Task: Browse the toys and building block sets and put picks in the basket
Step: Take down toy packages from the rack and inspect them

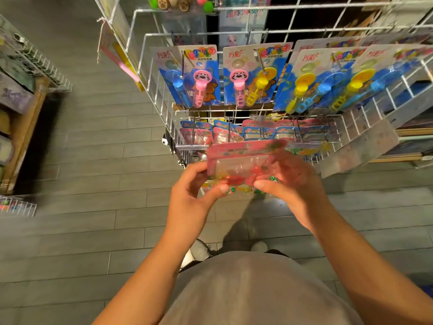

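Observation:
Both hands hold a pink blister-pack toy [239, 160] in front of a white wire display rack [164, 109]. My left hand [194, 191] grips the pack's left edge, with its thumb on the lower front. My right hand [290, 181] grips the right side, thumb pressed along the bottom. The clear bubble shows small red, yellow and green pieces, blurred by motion. No basket is in view.
Bubble-wand cards [201, 76] in blue, pink and yellow hang on the rack's upper hooks. Smaller pink and blue packs [255, 132] hang on the row just behind my hands. A wooden shelf with boxes [16, 106] stands at the left. Grey plank floor lies below.

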